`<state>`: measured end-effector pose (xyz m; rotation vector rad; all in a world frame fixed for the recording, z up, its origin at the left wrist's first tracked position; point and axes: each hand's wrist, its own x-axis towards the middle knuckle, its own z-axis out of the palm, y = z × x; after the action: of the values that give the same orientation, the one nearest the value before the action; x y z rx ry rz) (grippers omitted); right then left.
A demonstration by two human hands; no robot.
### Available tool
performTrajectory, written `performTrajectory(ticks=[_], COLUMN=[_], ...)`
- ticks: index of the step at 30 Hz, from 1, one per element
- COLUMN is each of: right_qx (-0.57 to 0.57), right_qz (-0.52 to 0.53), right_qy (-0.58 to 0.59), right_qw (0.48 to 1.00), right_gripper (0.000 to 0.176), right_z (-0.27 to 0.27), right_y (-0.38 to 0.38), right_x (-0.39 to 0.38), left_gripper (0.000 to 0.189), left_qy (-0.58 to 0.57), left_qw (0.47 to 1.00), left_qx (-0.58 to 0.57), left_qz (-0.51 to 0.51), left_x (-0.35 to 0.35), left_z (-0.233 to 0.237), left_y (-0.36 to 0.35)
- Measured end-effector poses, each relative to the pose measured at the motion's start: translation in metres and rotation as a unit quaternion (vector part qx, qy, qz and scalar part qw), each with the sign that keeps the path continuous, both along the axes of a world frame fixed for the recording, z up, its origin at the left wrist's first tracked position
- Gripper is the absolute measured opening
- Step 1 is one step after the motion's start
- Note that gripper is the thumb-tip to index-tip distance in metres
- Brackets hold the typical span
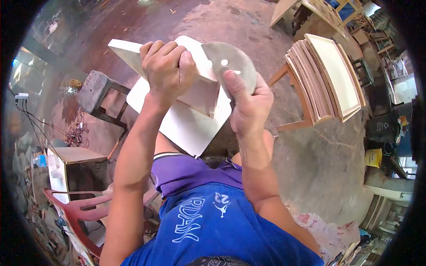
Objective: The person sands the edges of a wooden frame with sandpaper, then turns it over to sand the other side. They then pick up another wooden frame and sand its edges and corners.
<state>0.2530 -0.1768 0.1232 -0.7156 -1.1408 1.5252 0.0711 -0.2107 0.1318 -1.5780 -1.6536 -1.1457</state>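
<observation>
1. While the person sits with bent arms stretched forward, both hands are busy above the lap, over a concrete floor (324,170).
2. The left hand (166,71) is closed in a fist around the upper part of a white-edged wooden piece (199,98), the fingers curled over it and the knuckles up.
3. The right hand (250,104) clamps a grey abrasive disc (239,57), with the thumb pressed on the near face; the other fingers are mostly hidden behind it. Pale holes show in the disc.
4. The wooden piece stands tilted in front of the person, above a white board (186,128) that reaches down toward the purple shorts (195,170). The disc overlaps the piece's right corner in this view; whether the two touch, one cannot tell.
5. To the left are a dark, worn stool (95,91), a tangle of cords (79,133) and a low table (80,154), with a red plastic chair (75,215) nearer the body.
6. To the right, several framed panels (333,66) lean together in a row on a wooden stand (295,126); a yellow bucket (373,158) sits farther out.
</observation>
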Motion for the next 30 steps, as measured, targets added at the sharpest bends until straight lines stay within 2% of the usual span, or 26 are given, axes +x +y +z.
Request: performTrajectory(ticks=[6, 10, 13, 16, 18, 19, 20, 22, 24, 26, 28, 30], right_qx=[-0.006, 0.021, 0.01, 0.059, 0.091, 0.041, 0.039, 0.023, 0.0, 0.004, -0.02, -0.073], right_qz=[0.045, 0.027, 0.03, 0.003, 0.001, -0.013, -0.014, -0.085, -0.078, -0.041, -0.027, -0.067], right_qy=[-0.039, -0.008, -0.054, -0.027, -0.114, -0.119, -0.117, -0.115, -0.127, -0.136, -0.096, -0.072], right_qw=[0.998, 0.999, 0.998, 0.998, 0.989, 0.992, 0.992, 0.989, 0.989, 0.99, 0.995, 0.992], right_gripper=[0.038, 0.039, 0.036, 0.035, 0.035, 0.034, 0.034, 0.033, 0.033, 0.041, 0.04, 0.039], right_z=[0.013, 0.003, 0.01, 0.01, 0.006, 0.015, 0.009, -0.004, -0.015, -0.033, -0.072, -0.107], right_y=[0.013, 0.009, 0.011, 0.008, 0.012, 0.015, 0.024, 0.049, 0.042, 0.027, 0.019, 0.013], right_x=[-0.009, -0.011, -0.01, -0.013, -0.007, -0.007, -0.005, 0.002, 0.016, 0.027, 0.034, 0.043], left_gripper=[0.029, 0.03, 0.03, 0.029, 0.029, 0.029, 0.029, 0.028, 0.029, 0.029, 0.03, 0.047], left_qy=[-0.003, 0.0, -0.002, 0.006, 0.008, 0.012, 0.012, 0.021, 0.009, 0.013, 0.024, 0.006], left_qw=[1.0, 1.0, 1.0, 1.0, 1.0, 1.0, 0.999, 0.999, 0.997, 0.994, 0.989, 0.987], left_qx=[-0.009, -0.012, -0.002, -0.008, -0.023, -0.023, -0.029, -0.031, -0.071, -0.113, -0.143, -0.159], left_qz=[-0.013, -0.004, -0.009, -0.007, -0.007, -0.008, -0.004, -0.003, -0.001, 0.002, 0.001, -0.029], left_x=[-0.001, 0.0, 0.002, -0.001, 0.0, 0.0, 0.001, 0.001, 0.003, 0.006, 0.009, 0.015], left_z=[0.002, 0.002, 0.001, 0.004, 0.005, 0.004, 0.003, 0.007, 0.006, 0.011, 0.021, 0.026], left_y=[-0.001, -0.002, -0.001, 0.0, -0.002, -0.004, -0.005, -0.004, -0.013, -0.019, -0.016, -0.015])
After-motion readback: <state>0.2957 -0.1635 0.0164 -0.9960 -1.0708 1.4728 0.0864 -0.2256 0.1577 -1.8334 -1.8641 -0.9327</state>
